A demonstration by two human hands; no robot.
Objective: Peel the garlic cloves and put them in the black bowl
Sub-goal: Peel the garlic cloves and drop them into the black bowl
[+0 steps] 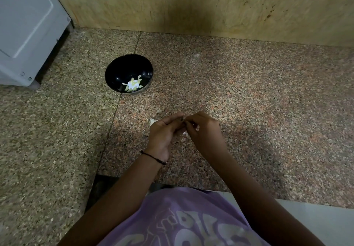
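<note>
A black bowl point(122, 69) stands on the speckled stone counter, up and left of my hands, with several pale peeled garlic cloves point(133, 85) lying in its bottom. Just above the counter, my left hand point(162, 132) and my right hand point(203, 128) meet fingertip to fingertip and pinch a small garlic clove between them; the clove is almost wholly hidden by the fingers. A bit of white garlic point(153, 121) shows behind my left hand, and a scrap of white skin point(185, 133) shows between the two hands.
A white appliance point(28, 25) stands at the far left against the yellowish wall point(210, 6). The counter's front edge point(249, 196) runs just in front of my purple shirt. A seam in the stone point(118, 102) runs past the bowl.
</note>
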